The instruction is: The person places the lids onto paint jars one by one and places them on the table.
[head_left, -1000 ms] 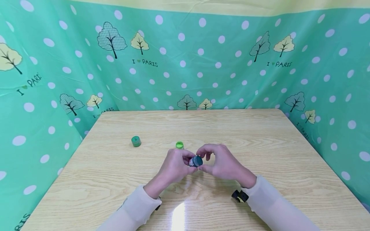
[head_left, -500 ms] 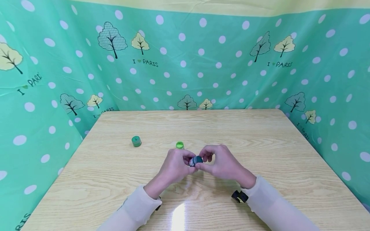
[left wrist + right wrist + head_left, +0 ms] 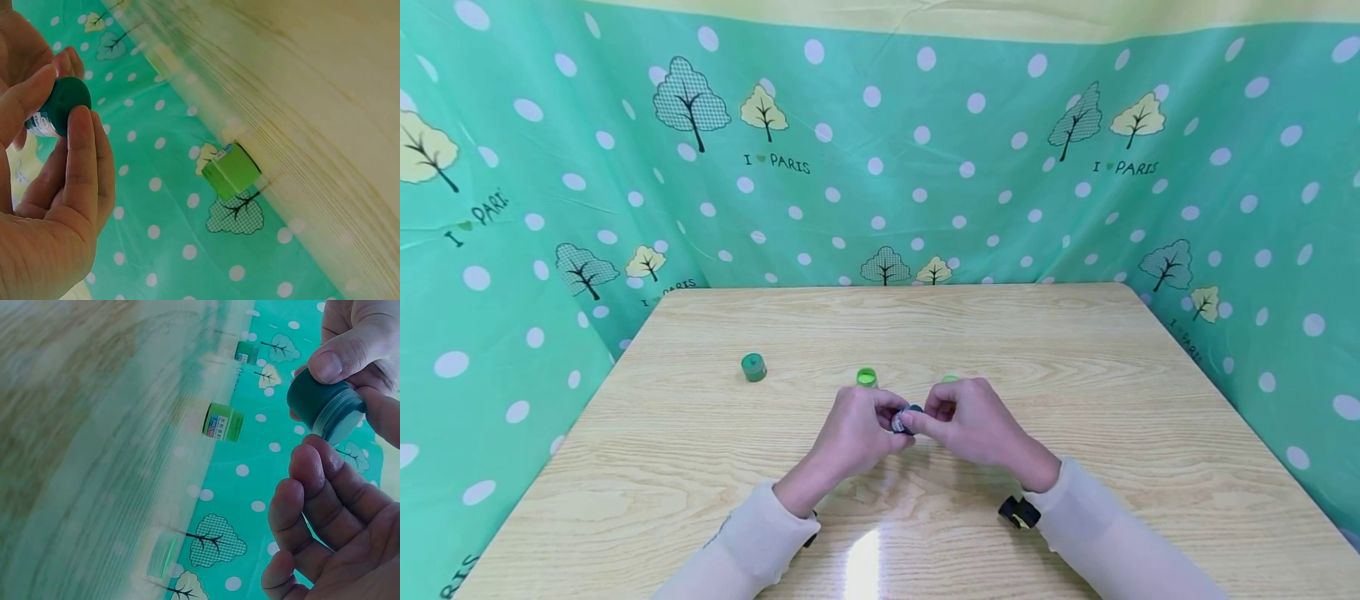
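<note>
In the head view my left hand [image 3: 861, 429] grips a small dark green paint jar [image 3: 898, 422] above the middle of the table. In the left wrist view its thumb and fingers pinch the jar's dark body [image 3: 70, 97], which has a white label. My right hand [image 3: 973, 423] is at the jar's other end, its thumb overlapping the jar in the head view. The right wrist view shows the right thumb and a fingertip at the translucent ridged lid [image 3: 342, 415], pinching its edge. The other right fingers are loosely bent.
A lime green jar [image 3: 867, 378] stands on the wooden table [image 3: 700, 467] just beyond my left hand. Farther left stands a green jar [image 3: 753, 367]. A light green piece [image 3: 951, 379] shows partly behind my right hand. A polka-dot curtain [image 3: 880, 167] surrounds the table.
My right hand has closed in on the jar, its thumb sliding leftward over the lid end and its fingers shifting. The light green piece behind it has come into view. My left hand stays put.
</note>
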Demonstrator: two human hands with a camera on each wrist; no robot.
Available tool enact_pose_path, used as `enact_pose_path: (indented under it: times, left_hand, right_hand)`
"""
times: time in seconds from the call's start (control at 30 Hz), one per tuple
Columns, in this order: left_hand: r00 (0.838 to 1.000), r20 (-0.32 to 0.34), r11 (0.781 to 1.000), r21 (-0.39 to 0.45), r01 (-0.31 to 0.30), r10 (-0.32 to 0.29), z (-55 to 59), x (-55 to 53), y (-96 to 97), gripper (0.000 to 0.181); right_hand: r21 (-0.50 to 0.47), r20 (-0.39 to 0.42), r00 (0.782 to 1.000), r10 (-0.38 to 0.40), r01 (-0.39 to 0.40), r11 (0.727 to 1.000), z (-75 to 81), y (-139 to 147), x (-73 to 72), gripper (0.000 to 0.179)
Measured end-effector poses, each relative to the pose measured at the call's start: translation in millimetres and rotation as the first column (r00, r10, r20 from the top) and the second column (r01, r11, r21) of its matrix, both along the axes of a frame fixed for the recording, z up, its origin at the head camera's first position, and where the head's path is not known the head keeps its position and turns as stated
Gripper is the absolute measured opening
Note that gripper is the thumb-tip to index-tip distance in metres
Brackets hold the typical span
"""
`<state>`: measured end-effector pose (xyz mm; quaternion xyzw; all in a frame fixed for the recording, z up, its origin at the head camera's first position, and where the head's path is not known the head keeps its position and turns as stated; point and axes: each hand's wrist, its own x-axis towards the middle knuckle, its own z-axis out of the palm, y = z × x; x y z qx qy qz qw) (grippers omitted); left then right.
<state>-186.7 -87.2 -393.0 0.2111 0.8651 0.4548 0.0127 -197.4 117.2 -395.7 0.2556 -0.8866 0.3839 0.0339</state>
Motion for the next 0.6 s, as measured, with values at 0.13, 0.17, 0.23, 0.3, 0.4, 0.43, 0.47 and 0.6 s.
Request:
enact_pose_path:
  times: [0.13,0.17,0.23,0.3,0.4,0.43,0.47,0.6]
  left_hand:
    - [1.0,0.002,1.0,0.002,-0.003,0.003,0.4,0.0,0.0,0.019]
    - [1.0,0.003,1.0,0.005,-0.003,0.003,0.4,0.0,0.1,0.019]
    - [1.0,0.006,1.0,0.008,-0.004,0.004,0.4,0.0,0.2,0.019]
    - [1.0,0.005,1.0,0.009,-0.004,0.004,0.1,-0.2,0.3,0.018]
    - [1.0,0.008,1.0,0.007,-0.004,0.004,-0.3,-0.5,0.3,0.018]
    - [1.0,0.011,1.0,0.006,-0.005,0.005,-0.4,-0.6,0.3,0.019]
    - [1.0,0.012,1.0,0.006,-0.005,0.005,-0.7,-0.7,0.3,0.019]
    - [1.0,0.016,1.0,0.011,-0.012,0.012,-0.9,-0.7,0.2,0.02]
  right_hand:
    - [0.013,0.018,1.0,-0.017,0.017,1.0,1.1,0.3,0.2,0.037]
    - [0.015,0.021,1.0,-0.018,0.018,1.0,1.8,0.7,0.4,0.037]
    - [0.016,0.025,1.0,-0.018,0.018,1.0,3.6,1.8,0.8,0.036]
    - [0.012,0.024,1.0,-0.012,0.011,1.0,5.3,3.2,0.8,0.032]
    - [-0.001,0.019,1.0,0.01,-0.01,1.0,7.4,5.7,0.2,0.025]
    - [-0.004,0.015,1.0,0.022,-0.022,1.0,7.9,6.4,-0.2,0.024]
    - [-0.004,0.01,0.999,0.034,-0.034,0.999,8.2,7.2,-0.7,0.024]
    - [-0.013,-0.027,0.994,0.108,-0.108,0.994,8.9,9.2,-2.5,0.033]
